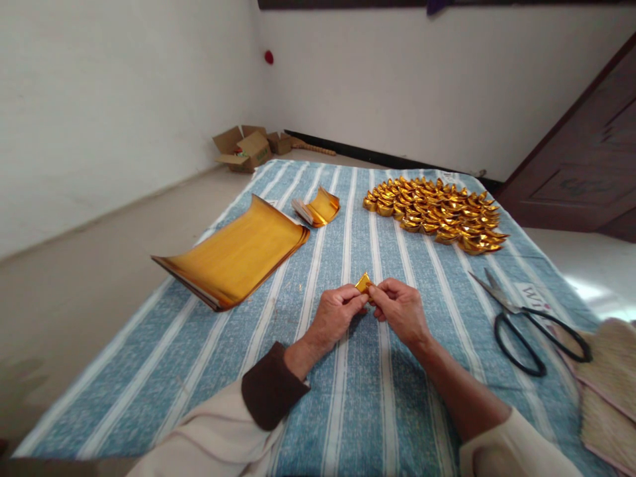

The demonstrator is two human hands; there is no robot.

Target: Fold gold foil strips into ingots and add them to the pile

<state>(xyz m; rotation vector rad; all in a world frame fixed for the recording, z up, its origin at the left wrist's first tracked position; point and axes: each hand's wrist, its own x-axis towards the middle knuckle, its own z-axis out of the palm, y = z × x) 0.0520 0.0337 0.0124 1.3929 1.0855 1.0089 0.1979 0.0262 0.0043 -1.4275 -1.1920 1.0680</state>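
Observation:
Between my two hands is a small folded piece of gold foil paper (364,283), its pointed tip facing away from me. My left hand (338,310) pinches its left side, thumb and fingers closed. On the right side, my right hand (397,307) grips it with thumb and forefinger, close against the left. Part of the paper is hidden by the fingers. Beyond the hands lies a small stack of gold foil sheets (322,207), curled at the edges. A larger stack of gold foil sheets (238,248) lies to the left.
Rows of folded gold paper ingots (432,209) stand at the back right of the striped tablecloth (298,371). Black-handled scissors (519,311) lie open on the right, near a beige woven cloth (609,391). Open cardboard boxes (256,149) sit on the floor behind the table.

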